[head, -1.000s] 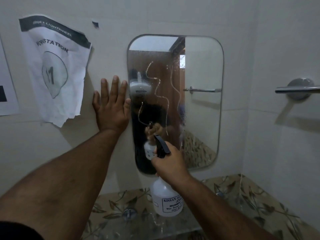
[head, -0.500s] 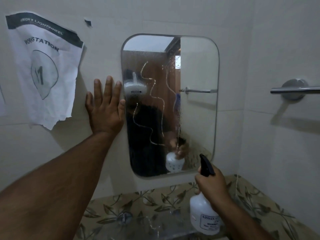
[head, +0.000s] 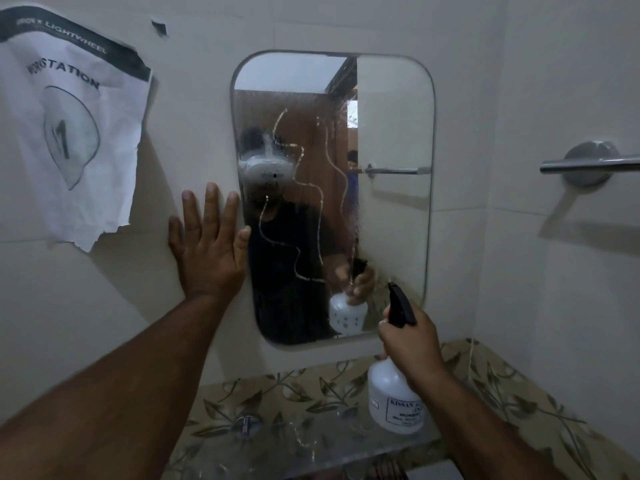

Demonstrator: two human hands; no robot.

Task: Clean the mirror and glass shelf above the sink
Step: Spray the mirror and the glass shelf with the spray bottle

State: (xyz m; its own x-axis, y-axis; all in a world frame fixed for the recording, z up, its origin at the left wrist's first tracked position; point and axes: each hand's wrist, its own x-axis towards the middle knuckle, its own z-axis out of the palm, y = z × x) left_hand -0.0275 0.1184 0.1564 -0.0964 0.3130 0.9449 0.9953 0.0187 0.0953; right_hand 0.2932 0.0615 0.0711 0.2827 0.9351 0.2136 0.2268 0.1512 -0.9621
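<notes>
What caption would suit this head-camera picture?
Left hand flat on the wall, right hand aiming a spray bottle at the streaked mirror.

White spray bottle [head: 391,396], black trigger; leaf-patterned tiles [head: 311,393].

Pretty dim in here, everything's lit soft and greyish. The walls [head: 554,81] are covered in plain off-white tile, and a corner is formed on the right. A torn paper sign [head: 69,126] marked "WORKSTATION" is stuck up at the left. A chrome towel bar [head: 588,164] is mounted on the right wall, with its shadow thrown below. A band of leaf-patterned tile [head: 304,393] is run along the bottom.
</notes>
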